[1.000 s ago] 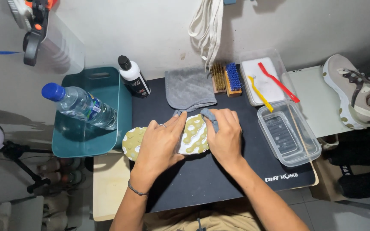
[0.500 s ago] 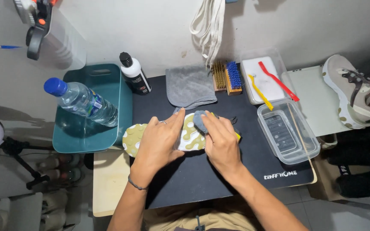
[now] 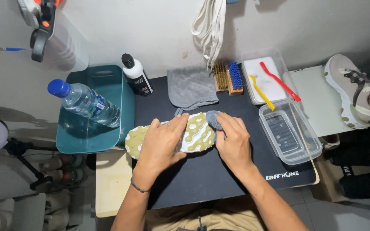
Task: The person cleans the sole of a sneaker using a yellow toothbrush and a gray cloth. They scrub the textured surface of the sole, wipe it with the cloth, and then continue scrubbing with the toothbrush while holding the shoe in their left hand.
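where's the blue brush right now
In the head view the blue brush lies at the back of the black mat, beside a tan-bristled brush, between the grey cloth and the clear lid.
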